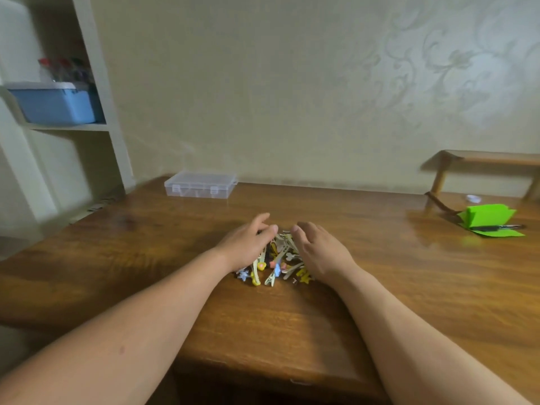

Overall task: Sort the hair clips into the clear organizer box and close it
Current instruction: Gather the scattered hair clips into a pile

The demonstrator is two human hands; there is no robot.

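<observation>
Organizer box: the clear organizer box (201,185) sat on the bench (122,258) with its lid down and two latches facing the person, well beyond the left hand (248,244) and off to its left, near the wall. I could not make out anything inside it.

Blue bin: a blue bin (52,105) with a pale lid stood on the shelf (70,127), far up and left of the left hand. Its contents were hidden, and blurred bottles stood behind it.

Hair clips: the hair clips (277,261) lay in one loose heap on the bench, directly between the two hands, with none in any container.

Left hand: released, fingers gently curved, its palm against the heap's left side.

Right hand: the right hand (318,252) was likewise released, fingers relaxed and cupped along the heap's right side. The fingertips of both hands nearly met over the far end of the heap.

Edges: the bench's near edge ran under both forearms, and its left edge fell away well left of the left hand.

Open room: bare wood stretched from the fingertips to the box, and wide to the right of the right hand.

Far right: a green folded paper (488,217) lay well right of the right hand, in front of a small wooden stand (482,157).
</observation>
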